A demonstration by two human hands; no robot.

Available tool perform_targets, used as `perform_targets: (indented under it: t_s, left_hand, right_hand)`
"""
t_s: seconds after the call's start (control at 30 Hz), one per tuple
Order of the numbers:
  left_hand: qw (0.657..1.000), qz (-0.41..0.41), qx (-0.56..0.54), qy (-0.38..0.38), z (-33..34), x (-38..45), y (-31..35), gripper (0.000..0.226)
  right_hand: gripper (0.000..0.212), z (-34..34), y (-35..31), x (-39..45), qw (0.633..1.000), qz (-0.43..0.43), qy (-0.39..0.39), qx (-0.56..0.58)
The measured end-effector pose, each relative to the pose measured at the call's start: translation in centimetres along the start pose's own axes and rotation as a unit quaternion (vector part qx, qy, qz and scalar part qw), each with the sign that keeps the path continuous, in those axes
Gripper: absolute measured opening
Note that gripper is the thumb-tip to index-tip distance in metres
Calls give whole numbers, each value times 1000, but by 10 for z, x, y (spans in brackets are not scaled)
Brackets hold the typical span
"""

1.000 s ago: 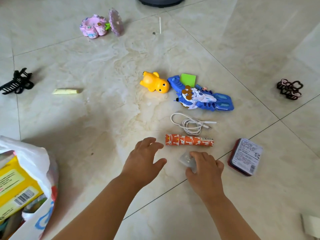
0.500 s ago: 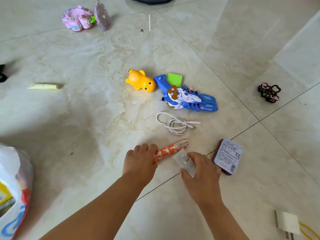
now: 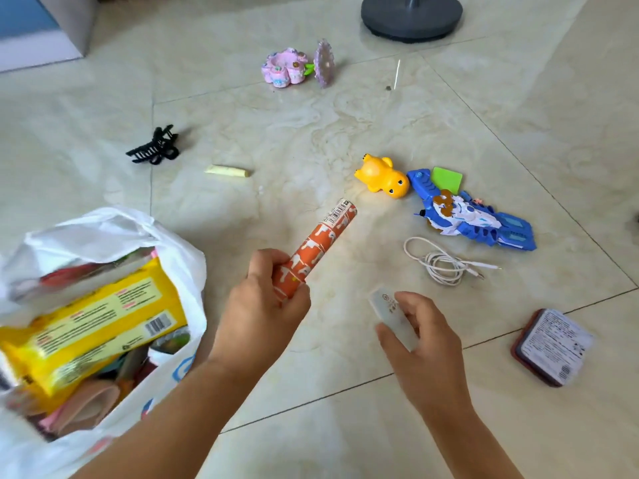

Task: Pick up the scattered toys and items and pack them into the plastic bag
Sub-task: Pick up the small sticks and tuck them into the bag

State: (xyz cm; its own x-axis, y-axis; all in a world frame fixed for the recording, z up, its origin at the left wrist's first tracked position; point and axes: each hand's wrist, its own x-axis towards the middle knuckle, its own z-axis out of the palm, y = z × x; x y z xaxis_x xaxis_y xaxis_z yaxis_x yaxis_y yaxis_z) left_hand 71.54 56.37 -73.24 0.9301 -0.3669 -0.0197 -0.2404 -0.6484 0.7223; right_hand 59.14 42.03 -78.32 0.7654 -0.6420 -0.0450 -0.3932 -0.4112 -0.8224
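Note:
My left hand [image 3: 262, 305] grips the lower end of an orange patterned tube [image 3: 321, 240], which is lifted off the floor and points up and to the right. My right hand [image 3: 425, 344] holds a small translucent white case [image 3: 390, 314] between thumb and fingers. At the lower left the white plastic bag [image 3: 103, 229] stands open, with a yellow packet [image 3: 93, 326] and other items inside. On the tiles lie a yellow toy animal [image 3: 380, 176], a blue and white toy [image 3: 473, 216] with a green card, a coiled white cable [image 3: 442, 262] and a dark red tin [image 3: 549, 345].
Farther off on the floor lie a black hair claw [image 3: 154, 146], a pale yellow chalk stick [image 3: 228, 171] and a pink flower toy [image 3: 287, 69] with a purple disc. A dark round stand base [image 3: 411, 15] sits at the top. A white and blue furniture corner [image 3: 38, 25] is top left.
Both hands have lifted off the floor: the left raised the orange tube, the right the translucent case. My view swung left, so the bag now shows more fully.

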Motion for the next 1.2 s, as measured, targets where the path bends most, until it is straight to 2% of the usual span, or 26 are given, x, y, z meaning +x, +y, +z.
perform_targets:
  t_s: [0.07, 0.2, 0.37, 0.5, 0.63, 0.73, 0.97, 1.2]
  left_hand:
    - [999, 4, 5, 37, -28, -7, -7, 30]
    - [996, 1, 34, 87, -81, -27, -42, 33]
    - [982, -92, 62, 154, -139, -56, -95, 39]
    - [968, -159, 83, 176, -171, -69, -132, 40]
    - [962, -173, 105, 182, -181, -64, -151, 40]
    - [963, -159, 115, 184, -180, -53, -161, 39]
    - [957, -170, 149, 183, -177, -43, -166, 46]
    - [965, -115, 135, 194, -173, -44, -151, 36]
  right_hand:
    - [32, 9, -18, -4, 999, -46, -10, 21]
    - [35, 36, -55, -7, 990, -120, -56, 43]
    - [33, 75, -101, -10, 972, -206, -108, 42]
    - [35, 116, -138, -14, 940, -299, -163, 20]
    - [34, 154, -165, -15, 895, -386, -222, -33]
    - [38, 173, -173, -11, 878, -400, -256, -66]
    - [47, 187, -173, -10, 870, -388, -290, -92]
    - [41, 173, -155, -10, 905, -340, -249, -65]
